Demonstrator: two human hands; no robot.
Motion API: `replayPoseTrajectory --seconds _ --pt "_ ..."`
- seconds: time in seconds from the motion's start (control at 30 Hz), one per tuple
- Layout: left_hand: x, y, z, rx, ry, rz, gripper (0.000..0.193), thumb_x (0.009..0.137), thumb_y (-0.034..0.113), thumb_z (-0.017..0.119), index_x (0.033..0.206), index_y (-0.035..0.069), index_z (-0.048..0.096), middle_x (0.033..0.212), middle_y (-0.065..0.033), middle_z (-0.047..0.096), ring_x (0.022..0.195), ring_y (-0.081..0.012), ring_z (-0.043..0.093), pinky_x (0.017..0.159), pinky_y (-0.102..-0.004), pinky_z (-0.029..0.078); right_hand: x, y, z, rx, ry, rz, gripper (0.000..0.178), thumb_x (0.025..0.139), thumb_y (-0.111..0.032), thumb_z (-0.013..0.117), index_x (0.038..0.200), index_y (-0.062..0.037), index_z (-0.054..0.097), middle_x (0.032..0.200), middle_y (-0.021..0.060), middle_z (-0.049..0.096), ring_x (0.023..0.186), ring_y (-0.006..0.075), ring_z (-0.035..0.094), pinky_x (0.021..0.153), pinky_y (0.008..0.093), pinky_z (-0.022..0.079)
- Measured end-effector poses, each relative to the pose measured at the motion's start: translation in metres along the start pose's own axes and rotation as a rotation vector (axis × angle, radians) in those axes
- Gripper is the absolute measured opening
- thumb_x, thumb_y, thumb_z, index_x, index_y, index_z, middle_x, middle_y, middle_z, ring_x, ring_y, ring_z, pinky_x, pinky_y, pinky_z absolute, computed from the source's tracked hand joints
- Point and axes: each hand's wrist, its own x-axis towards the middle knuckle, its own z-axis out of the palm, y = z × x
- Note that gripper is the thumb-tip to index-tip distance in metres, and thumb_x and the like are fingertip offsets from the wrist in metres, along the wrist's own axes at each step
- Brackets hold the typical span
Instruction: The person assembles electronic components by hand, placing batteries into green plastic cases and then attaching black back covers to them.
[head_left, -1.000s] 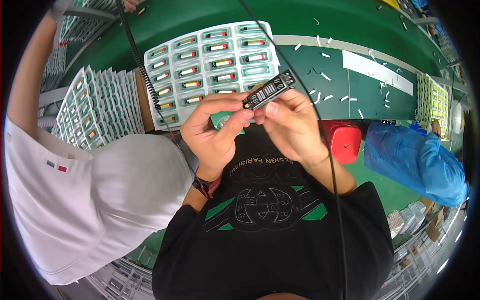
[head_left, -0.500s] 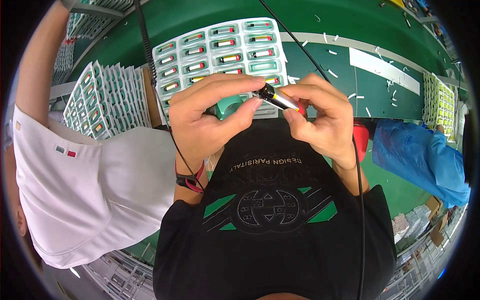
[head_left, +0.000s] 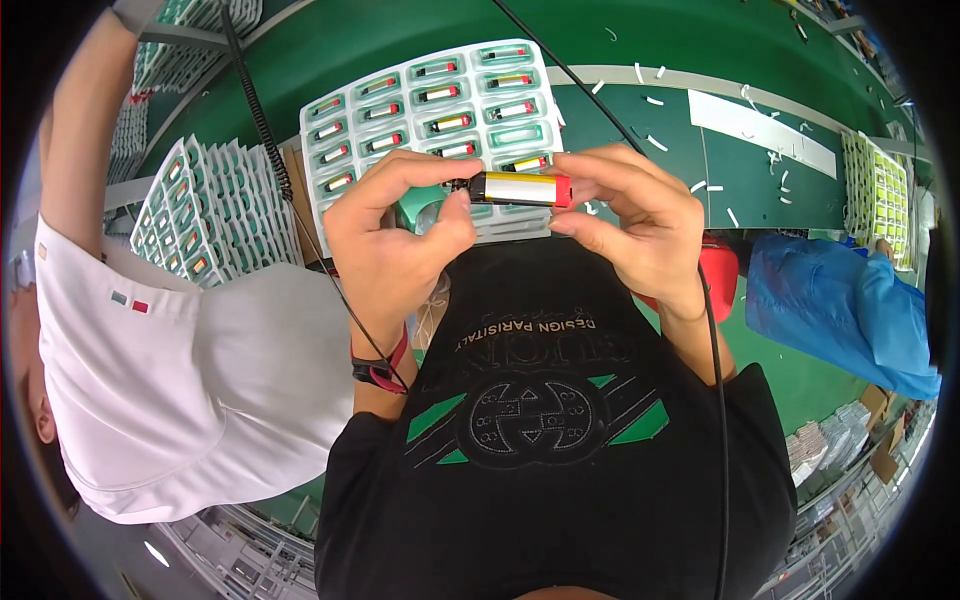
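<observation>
Between my two hands, above the tray, lies a small stubby cylinder (head_left: 520,189) with a black end, a white and yellow middle and a red end. My left hand (head_left: 390,225) pinches the black end between thumb and fingers. The red end is gripped by the thumb and fingers of my right hand (head_left: 645,220). Behind them stands a white tray (head_left: 408,92) with green pockets, most holding similar cylinders; one pocket on its right side has none. A green rounded object (head_left: 424,205), partly hidden, shows beside my left thumb.
Stacked trays (head_left: 225,215) stand left, near a co-worker in a white shirt (head_left: 250,370). Scraps of white strip litter the green bench around a long white strip (head_left: 765,135). A black cable (head_left: 712,350) crosses my right arm. A person in blue (head_left: 830,300) is at right.
The cylinder has turned from a slant to nearly level, its printed side showing more. My left hand has shifted slightly left. Both hands still grip its ends.
</observation>
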Motion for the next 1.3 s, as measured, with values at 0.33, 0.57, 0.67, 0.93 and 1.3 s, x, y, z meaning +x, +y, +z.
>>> replayPoseTrajectory --seconds 0.33,0.57,0.67,0.93,1.3 --pt "-0.007 -0.008 0.005 -0.085 0.04 -0.032 0.024 0.069 -0.008 0.062 0.093 -0.003 0.068 0.083 -0.0088 0.065 0.076 -0.014 0.059 0.071 -0.0243 0.045 -0.011 0.014 0.009 0.202 0.104 0.073 0.024 0.08 0.004 0.064 0.103 0.0076 0.063 0.092 0.015 0.064 0.076 0.0198 0.065 0.067 0.0271 0.053" --pt "-0.009 -0.01 0.007 -0.096 0.094 -0.04 0.025 0.069 -0.009 0.062 0.093 -0.003 0.068 0.083 -0.0094 0.065 0.077 -0.0141 0.059 0.071 -0.0242 0.045 -0.012 0.012 0.02 0.333 0.196 0.069 0.026 0.078 0.009 0.064 0.104 0.0087 0.062 0.097 0.0165 0.06 0.078 0.0224 0.065 0.072 0.0289 0.055" --pt "-0.013 -0.01 0.006 -0.096 0.075 0.0 0.026 0.068 -0.01 0.062 0.092 -0.003 0.068 0.085 -0.01 0.066 0.078 -0.0146 0.06 0.072 -0.0249 0.045 -0.017 0.018 0.02 0.386 0.188 0.071 0.025 0.079 0.009 0.063 0.104 0.0077 0.063 0.095 0.0162 0.061 0.079 0.0228 0.065 0.072 0.0291 0.055" --pt "-0.017 -0.016 -0.001 -0.016 -0.011 0.045 0.022 0.077 -0.009 0.056 0.096 -0.006 0.065 0.086 -0.0106 0.061 0.061 -0.0122 0.059 0.056 -0.0214 0.046 -0.02 0.018 0.019 0.359 0.112 0.023 0.028 0.07 0.013 0.069 0.097 0.0069 0.064 0.093 0.0168 0.062 0.077 0.0217 0.066 0.066 0.0285 0.057" --pt "-0.012 -0.029 0.026 -0.316 0.168 -0.038 0.027 0.08 -0.001 0.06 0.106 -0.002 0.064 0.099 -0.0107 0.061 0.071 -0.0145 0.058 0.062 -0.0245 0.046 -0.018 0.019 0.046 0.682 0.313 0.235 0.02 0.091 -0.004 0.053 0.106 0.0091 0.056 0.095 0.0177 0.061 0.077 0.0265 0.066 0.067 0.0331 0.056"
